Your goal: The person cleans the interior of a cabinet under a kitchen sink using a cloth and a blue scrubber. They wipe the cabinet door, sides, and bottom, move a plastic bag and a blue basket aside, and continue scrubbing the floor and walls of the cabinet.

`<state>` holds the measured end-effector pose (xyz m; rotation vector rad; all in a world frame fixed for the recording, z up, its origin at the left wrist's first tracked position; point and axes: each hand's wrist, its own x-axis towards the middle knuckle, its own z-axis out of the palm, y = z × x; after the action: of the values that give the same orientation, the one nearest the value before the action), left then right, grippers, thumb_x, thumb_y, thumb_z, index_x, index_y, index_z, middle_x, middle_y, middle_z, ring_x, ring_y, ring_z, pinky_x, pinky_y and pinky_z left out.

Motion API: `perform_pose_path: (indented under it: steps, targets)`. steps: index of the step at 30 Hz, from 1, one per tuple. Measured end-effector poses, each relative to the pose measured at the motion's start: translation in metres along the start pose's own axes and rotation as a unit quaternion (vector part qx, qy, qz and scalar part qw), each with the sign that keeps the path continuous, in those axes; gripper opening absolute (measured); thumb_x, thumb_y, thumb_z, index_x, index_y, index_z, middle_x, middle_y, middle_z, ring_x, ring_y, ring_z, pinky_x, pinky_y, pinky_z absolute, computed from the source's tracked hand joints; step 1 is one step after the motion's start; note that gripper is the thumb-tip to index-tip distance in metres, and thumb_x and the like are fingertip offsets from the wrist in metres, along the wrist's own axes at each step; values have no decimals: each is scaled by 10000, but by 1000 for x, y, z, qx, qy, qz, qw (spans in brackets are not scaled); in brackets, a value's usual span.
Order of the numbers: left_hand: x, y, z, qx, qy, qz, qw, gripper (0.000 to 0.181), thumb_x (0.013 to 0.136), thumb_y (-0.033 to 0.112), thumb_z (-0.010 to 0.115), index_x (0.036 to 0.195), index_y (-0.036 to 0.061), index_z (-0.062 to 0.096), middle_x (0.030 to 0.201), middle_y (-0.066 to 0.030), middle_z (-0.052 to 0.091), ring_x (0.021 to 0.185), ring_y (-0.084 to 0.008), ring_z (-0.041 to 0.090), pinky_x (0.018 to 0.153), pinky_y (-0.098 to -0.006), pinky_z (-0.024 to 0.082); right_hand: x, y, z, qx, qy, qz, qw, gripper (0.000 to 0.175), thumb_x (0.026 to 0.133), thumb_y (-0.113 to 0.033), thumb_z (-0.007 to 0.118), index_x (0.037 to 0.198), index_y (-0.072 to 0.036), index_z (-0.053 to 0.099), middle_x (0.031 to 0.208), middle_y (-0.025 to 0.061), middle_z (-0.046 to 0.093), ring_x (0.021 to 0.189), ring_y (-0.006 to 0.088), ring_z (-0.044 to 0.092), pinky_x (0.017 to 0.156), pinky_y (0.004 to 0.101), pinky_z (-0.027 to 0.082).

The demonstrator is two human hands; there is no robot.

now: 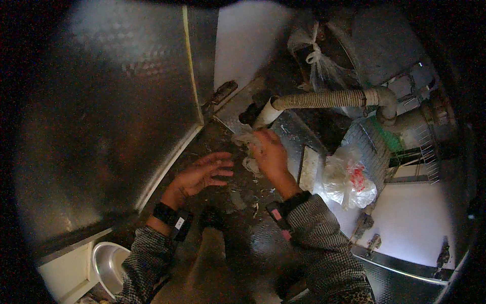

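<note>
My left hand [199,173] hovers over the dirty floor [237,199] of a dim space, fingers apart and nothing in them. To its right, my right hand [271,155] grips a crumpled greyish rag [250,167], which hangs below the fingers. Just beyond that hand, the white lower end [267,114] of a ribbed drain hose [326,99] points down beside a dark hole [248,115]. Crumbs and scraps are scattered on the floor beneath both hands. The rag's far part is blurred and partly covered by my fingers.
A dark textured panel [95,114] fills the left. On the right are a clear plastic bag [347,182], a wire rack [427,159] and a white door panel [410,224] with hinges. A knotted clear bag [317,57] hangs above the hose. A metal basin [108,262] is at lower left.
</note>
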<state>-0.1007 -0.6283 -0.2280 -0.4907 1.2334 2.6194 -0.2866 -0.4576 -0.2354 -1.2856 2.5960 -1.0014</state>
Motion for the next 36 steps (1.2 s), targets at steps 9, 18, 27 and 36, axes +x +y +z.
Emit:
perform_pose_path:
  steps: [9,18,27,36]
  targets:
    - [6,1,-14,-22,20,15,999,462,995,277,564,1408,105,450,1350,-109,546,1168,-254,583,952,-426,501,73,-15,41,-78,-74,-91,990,396,757,-58,706,1144,-40,625,1218,202,588,1093,398,569,879,476,509]
    - [-5,10,-19,-11,42,-1,999,463,998,270,558,1415,108,437,1350,-100,545,1168,-243,580,954,-417,501,150,-8,59,-192,-130,69,970,408,770,-39,650,1179,-44,654,1259,207,586,1054,403,616,870,461,526]
    - [0,17,-26,-4,37,12,999,480,1002,288,554,1424,102,421,1362,-107,533,1189,-250,561,967,-429,491,99,-5,67,-288,-55,-184,938,362,797,-84,658,1159,-62,653,1140,187,650,1019,363,644,784,471,556]
    - [-9,7,-33,-4,43,22,999,502,996,298,564,1426,86,414,1343,-114,540,1213,-268,553,986,-445,477,130,8,91,-266,-51,16,962,295,791,-104,667,1067,-1,652,885,207,690,848,381,687,716,452,561]
